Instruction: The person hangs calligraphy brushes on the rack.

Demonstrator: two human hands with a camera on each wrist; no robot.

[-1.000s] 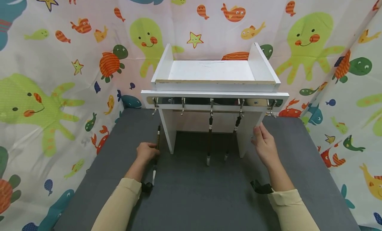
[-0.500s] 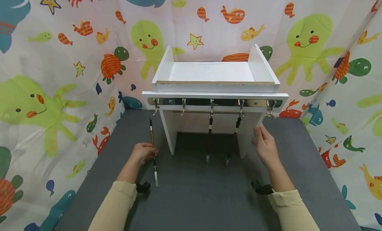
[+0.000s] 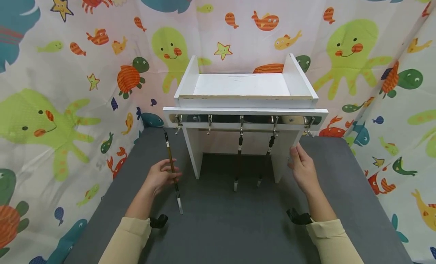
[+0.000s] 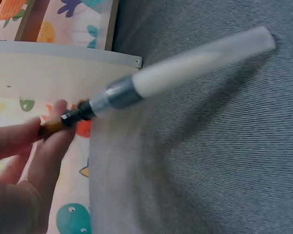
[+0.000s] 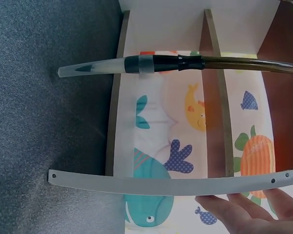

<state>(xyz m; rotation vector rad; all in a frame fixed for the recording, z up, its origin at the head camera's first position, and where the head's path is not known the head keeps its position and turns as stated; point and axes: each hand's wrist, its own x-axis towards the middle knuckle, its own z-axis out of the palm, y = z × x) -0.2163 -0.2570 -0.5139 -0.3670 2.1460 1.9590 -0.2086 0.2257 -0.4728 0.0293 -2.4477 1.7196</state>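
Note:
My left hand (image 3: 162,176) pinches a calligraphy brush (image 3: 171,156) between thumb and fingers, left of a white hook rack (image 3: 238,84). The brush leans, its capped end down and its top near the leftmost hook (image 3: 178,124). Its pale capped tip (image 4: 205,63) shows blurred in the left wrist view. My right hand (image 3: 303,169) holds the front edge of the rack's right side panel (image 3: 284,150), with fingers against that edge (image 5: 161,185) in the right wrist view. Two capped brushes, the middle one (image 3: 237,165) and the right one (image 3: 267,161), hang from hooks.
The rack's hook rail (image 3: 225,119) carries several metal hooks, and an open white tray section sits above it. A grey cloth surface (image 3: 231,226) lies underneath. A curtain (image 3: 112,36) printed with sea animals surrounds the back and sides.
My left hand has moved slightly left and turned; the held brush's top has swung left from beside the rack's left panel. My right hand has stayed on the panel.

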